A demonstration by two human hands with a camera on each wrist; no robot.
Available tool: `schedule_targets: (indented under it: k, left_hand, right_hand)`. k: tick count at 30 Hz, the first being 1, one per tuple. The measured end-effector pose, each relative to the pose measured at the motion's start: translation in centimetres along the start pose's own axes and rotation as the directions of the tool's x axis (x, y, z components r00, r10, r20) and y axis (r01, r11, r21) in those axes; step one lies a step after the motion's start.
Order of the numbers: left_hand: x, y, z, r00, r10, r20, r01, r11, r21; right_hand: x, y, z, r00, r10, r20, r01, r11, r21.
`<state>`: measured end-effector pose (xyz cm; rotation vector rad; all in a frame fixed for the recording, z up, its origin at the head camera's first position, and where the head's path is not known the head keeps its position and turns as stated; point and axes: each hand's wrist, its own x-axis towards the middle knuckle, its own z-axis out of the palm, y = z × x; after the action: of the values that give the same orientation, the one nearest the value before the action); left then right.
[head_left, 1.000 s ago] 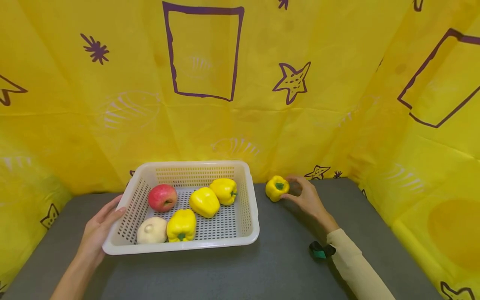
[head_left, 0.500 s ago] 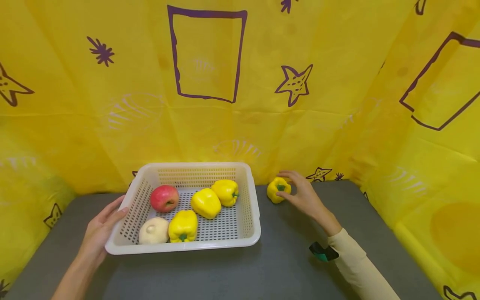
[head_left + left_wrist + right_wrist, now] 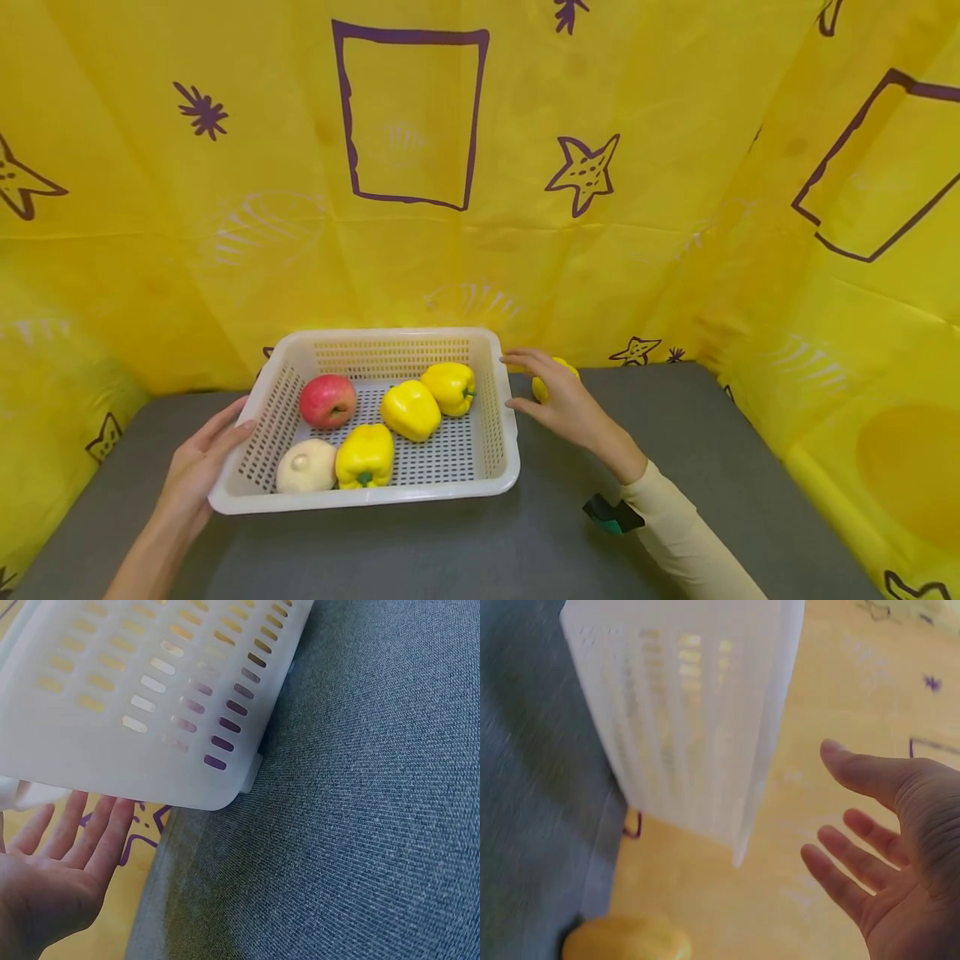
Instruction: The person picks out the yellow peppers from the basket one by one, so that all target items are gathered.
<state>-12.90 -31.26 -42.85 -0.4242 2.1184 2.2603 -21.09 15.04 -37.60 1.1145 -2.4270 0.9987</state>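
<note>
Right hand: slid left off the lone pepper since half a second ago, so this bare right hand (image 3: 562, 404) is now up by the basket's right rim. Thumb and fingers are spread with nothing between them; can't swear from here whether the tips touch plastic.
Lone pepper: that glossy yellow, blocky bell pepper (image 3: 626, 941) hasn't really budged, sitting on the dark grey fabric-textured counter (image 3: 420, 550) to the right of the basket, mostly hidden behind the right hand from above.
Left hand: same spot as before. This left hand (image 3: 202, 462) lies against the basket's left end with fairly straight fingers, probably just steadying it.
Basket: white, slotted plastic, rectangular basket (image 3: 360, 500), long side facing the person, which I guess keeps both ends in reach.
Inside it: red round apple (image 3: 327, 401) back left, cream bulb-like thing with a nub (image 3: 307, 467) front left, yellow blocky pepper (image 3: 365, 457) right beside that, and two more yellow peppers (image 3: 411, 410) together further right. Looks like they're just lying loose, no neat rows.
</note>
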Motion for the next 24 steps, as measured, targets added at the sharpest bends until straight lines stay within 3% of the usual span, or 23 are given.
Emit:
schedule_targets:
  k: [6,13,24]
  left_hand:
    - [0.0,0.0,0.1,1.000,0.026,0.010,-0.026,0.999,-0.025]
    - [0.0,0.0,0.1,1.000,0.017,0.007,-0.017,1.000,-0.025]
    - [0.0,0.1,0.0,1.000,0.005,0.000,-0.005,1.000,0.003]
  right_hand:
    - [1.1,-1.7,1.4,0.996,-0.047,0.081,0.045,0.999,0.019]
    - [2.0,-3.2,3.0,0.985,-0.058,0.163,0.064,0.997,-0.031]
    - [4.4,-6.7,5.6,0.945,-0.087,0.314,0.120,0.989,-0.086]
